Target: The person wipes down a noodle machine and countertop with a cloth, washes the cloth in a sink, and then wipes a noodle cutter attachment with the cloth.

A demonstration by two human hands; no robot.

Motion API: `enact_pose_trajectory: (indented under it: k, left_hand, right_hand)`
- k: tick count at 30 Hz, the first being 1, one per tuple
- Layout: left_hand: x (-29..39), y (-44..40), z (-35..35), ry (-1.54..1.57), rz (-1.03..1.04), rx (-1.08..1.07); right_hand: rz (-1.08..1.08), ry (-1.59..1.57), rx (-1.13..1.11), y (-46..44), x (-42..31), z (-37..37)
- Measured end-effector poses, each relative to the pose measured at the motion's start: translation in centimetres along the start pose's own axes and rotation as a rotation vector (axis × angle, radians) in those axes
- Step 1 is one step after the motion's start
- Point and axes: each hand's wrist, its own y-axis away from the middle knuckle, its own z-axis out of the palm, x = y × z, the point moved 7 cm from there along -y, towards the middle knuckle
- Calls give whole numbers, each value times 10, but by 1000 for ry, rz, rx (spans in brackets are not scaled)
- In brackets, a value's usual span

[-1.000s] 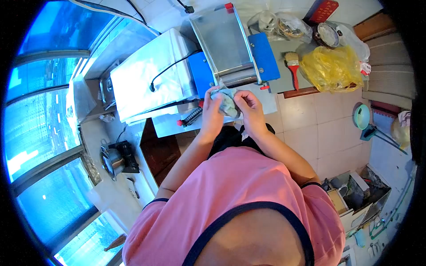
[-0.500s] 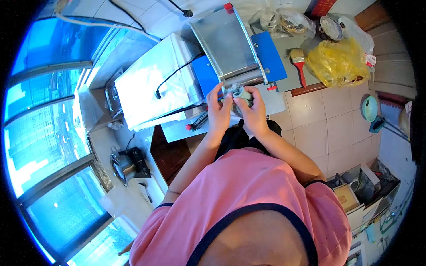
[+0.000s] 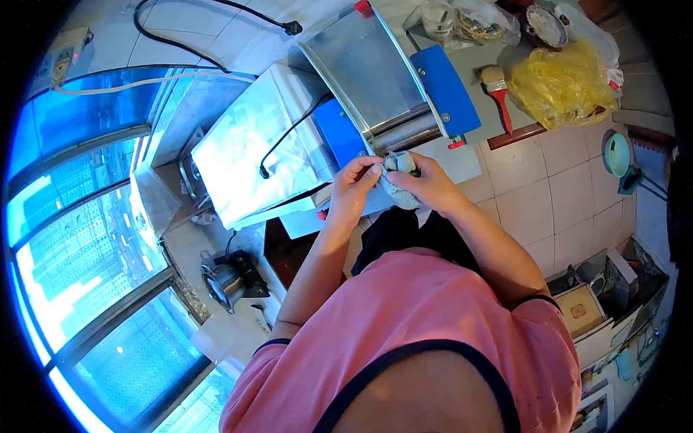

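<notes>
A crumpled pale green-white cloth (image 3: 398,192) is bunched up in front of my body, and both hands are closed on it. My left hand (image 3: 352,193) pinches its left edge between thumb and fingers. On the other side, my right hand (image 3: 437,189) grips a folded part of it, the thumb pressed in toward the middle. Just beyond the hands stands a metal rolling machine (image 3: 368,65) with blue side panels; its steel rollers (image 3: 404,132) face me. Whether the cloth touches the machine I cannot tell.
A white covered box (image 3: 249,155) with a black plug on top stands left of the machine. To the right lie a red-handled brush (image 3: 497,97) and a yellow plastic bag (image 3: 567,83). A metal pot (image 3: 222,285) sits at lower left, near the windows.
The view has shifted, so the machine and room appear moved. More of the cloth now hangs below my hands, and my left hand has drawn slightly away from the right.
</notes>
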Motion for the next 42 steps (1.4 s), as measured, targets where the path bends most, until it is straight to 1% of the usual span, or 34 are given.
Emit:
enact_pose_trajectory:
  k: [1,2,3,4,5,6,7,8,9,11,13,15,16,19,20,22,23,25,26,28,30,32,33,35,37,39,40,42]
  left_hand:
    - [2,-4,-4,6,2,-1]
    - [9,-7,-15,-229,67,93]
    - [17,-9,-25,-463,132,188]
    - [24,-10,-33,-695,194,282]
    - [24,-11,-38,-684,192,285]
    - [29,-11,-39,-953,259,311]
    - [35,-13,-39,-1223,329,334]
    - [22,-21,-45,-1203,223,256]
    - [22,-24,-47,-1193,226,259]
    - [16,-32,-45,-1354,173,186]
    - [12,-33,-46,-1339,220,177]
    - [12,-34,-47,-1366,239,158]
    - [11,-34,-47,-1377,287,167]
    - [11,-32,-48,-1354,349,169]
    - [11,-34,-47,-1356,332,177]
    - [13,-34,-47,-1345,348,171]
    - [14,-33,-48,-1336,361,167]
    - [13,-34,-49,-1354,343,159]
    - [14,-35,-49,-1357,354,163]
    - [12,-31,-49,-1352,360,165]
    - [13,-34,-49,-1336,355,164]
    - [11,-35,-51,-1319,348,174]
    - [10,-35,-50,-1318,358,178]
    - [8,-31,-51,-1316,359,181]
    - [11,-32,-51,-1303,387,180]
    - [8,-33,-51,-1310,355,174]
    - [10,-33,-51,-1311,354,175]
    - [9,-33,-51,-1313,350,174]
  right_hand:
    - [39,55,-1,-5,0,-1]
    - [-90,191,65,-14,-1,-5]
    - [-88,200,63,-23,-6,-5]
    - [-131,415,184,-33,-21,-10]
    - [-174,631,303,-42,-38,-12]
    - [-83,701,287,-58,-48,-12]
    - [-86,712,286,-75,-50,-8]
    - [-162,827,324,-91,-56,-3]
    - [-239,940,360,-104,-61,3]
    - [-234,1000,339,-134,-54,13]
    - [-221,1057,323,-152,-44,22]
    - [-207,1241,267,-170,-37,31]
    - [-205,1243,276,-178,-37,33]
    - [-298,1236,244,-217,-49,40]
    - [-310,1240,226,-238,-57,43]
    - [-375,1212,281,-275,-79,46]
    - [-374,1207,283,-288,-92,50]
    - [-218,1131,316,-304,-105,50]
    - [-215,1129,310,-300,-101,51]
    - [-297,1139,282,-278,-89,46]
    - [-148,1224,102,-221,-64,41]
    - [-131,1326,21,-175,-17,34]
    - [-176,1315,9,-157,-15,33]
    - [-156,1324,17,-163,-10,31]
    - [-183,1319,16,-203,-25,33]
    - [-318,1189,144,-253,-61,40]
    - [-526,1104,229,-274,-80,44]
    - [-456,1108,321,-299,-97,49]
